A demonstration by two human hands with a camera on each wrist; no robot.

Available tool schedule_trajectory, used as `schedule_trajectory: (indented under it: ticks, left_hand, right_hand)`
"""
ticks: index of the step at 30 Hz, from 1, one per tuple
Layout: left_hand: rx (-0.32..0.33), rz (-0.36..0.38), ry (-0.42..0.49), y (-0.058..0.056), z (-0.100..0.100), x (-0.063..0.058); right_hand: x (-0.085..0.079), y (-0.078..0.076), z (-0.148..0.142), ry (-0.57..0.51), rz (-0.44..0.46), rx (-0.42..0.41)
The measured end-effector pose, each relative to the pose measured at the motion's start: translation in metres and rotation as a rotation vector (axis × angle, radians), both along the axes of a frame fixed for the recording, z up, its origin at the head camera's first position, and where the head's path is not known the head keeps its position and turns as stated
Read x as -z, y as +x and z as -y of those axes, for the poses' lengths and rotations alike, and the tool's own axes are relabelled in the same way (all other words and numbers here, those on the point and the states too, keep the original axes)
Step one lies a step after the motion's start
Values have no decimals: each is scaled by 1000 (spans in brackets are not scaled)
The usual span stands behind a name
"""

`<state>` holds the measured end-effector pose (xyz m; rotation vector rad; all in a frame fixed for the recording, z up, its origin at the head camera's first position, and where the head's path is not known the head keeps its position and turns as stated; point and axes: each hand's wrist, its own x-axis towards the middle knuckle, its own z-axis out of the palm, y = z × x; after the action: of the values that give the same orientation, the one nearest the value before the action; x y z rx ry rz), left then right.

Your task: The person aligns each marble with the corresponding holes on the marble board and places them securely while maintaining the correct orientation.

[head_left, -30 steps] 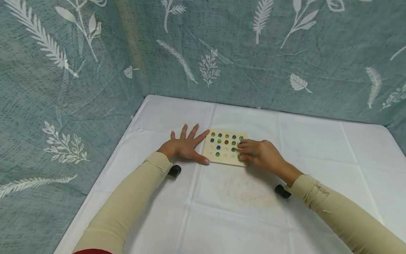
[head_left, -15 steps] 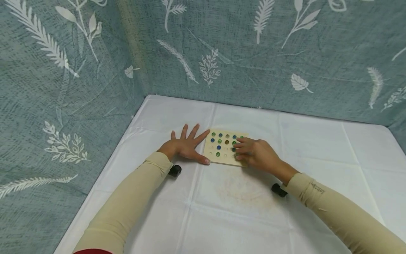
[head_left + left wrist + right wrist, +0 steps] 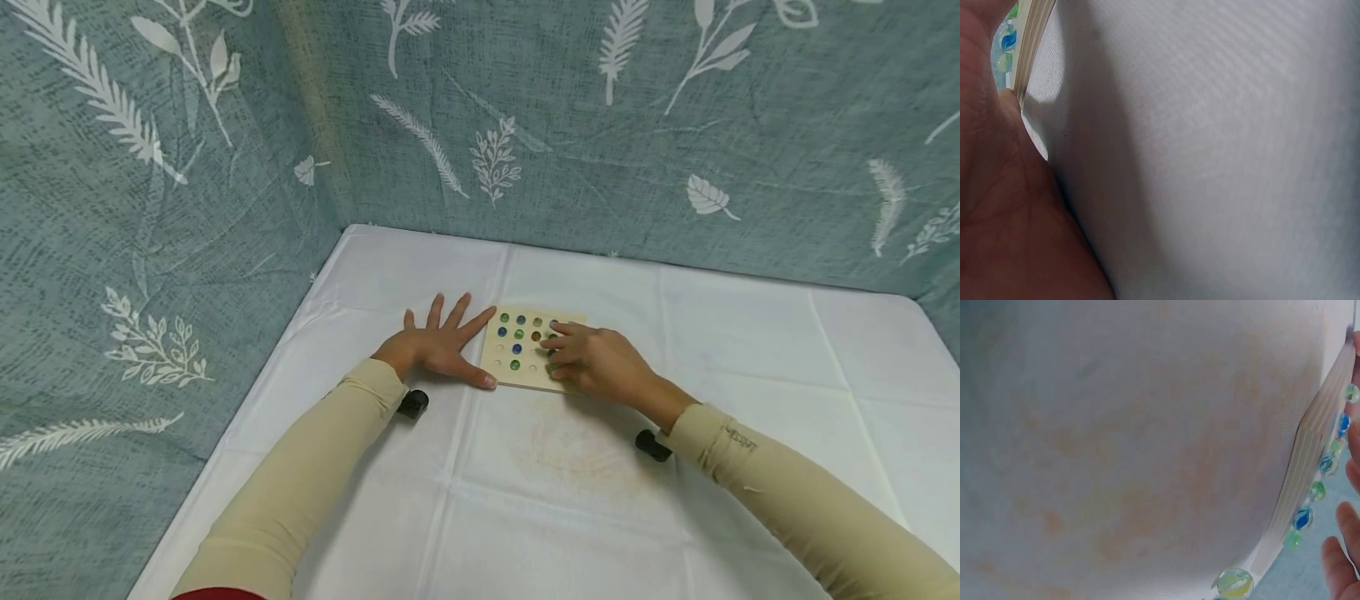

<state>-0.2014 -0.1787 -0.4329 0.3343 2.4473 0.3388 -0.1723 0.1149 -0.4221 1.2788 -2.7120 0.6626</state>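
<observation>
A thin pale wooden board (image 3: 525,377) with rows of shallow holes lies flat on the table. Green, blue and amber glass marbles (image 3: 517,349) sit in some holes. My left hand (image 3: 438,346) is spread flat, palm down, its thumb and index finger touching the board's left edge. Over the board's right part, my right hand (image 3: 603,360) bends its fingers down among the marbles, hiding several holes. Whether a marble is between its fingertips cannot be made out. In the right wrist view, a yellow-green marble (image 3: 1235,583) appears by the lower end of the board's edge.
A white cloth (image 3: 555,517) with fold creases and a faint brownish stain covers the table. Blue-grey curtains (image 3: 570,150) with white leaf prints hang behind it and to the left. A black wrist camera (image 3: 652,446) sits under the right wrist, another (image 3: 412,404) under the left.
My right hand has slid left across the board, from the rightmost column towards the middle columns. My left hand and the board have stayed in place.
</observation>
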Motion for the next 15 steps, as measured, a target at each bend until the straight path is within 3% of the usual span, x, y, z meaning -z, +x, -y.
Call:
schedule_trajectory:
  ticks: [9, 15]
  left_hand:
    - [1, 6, -18, 1, -1, 1]
    - [12, 6, -8, 5, -2, -9]
  right_hand:
    - [-2, 0, 4, 21, 37, -1]
    - [-1, -1, 5, 39, 46, -8]
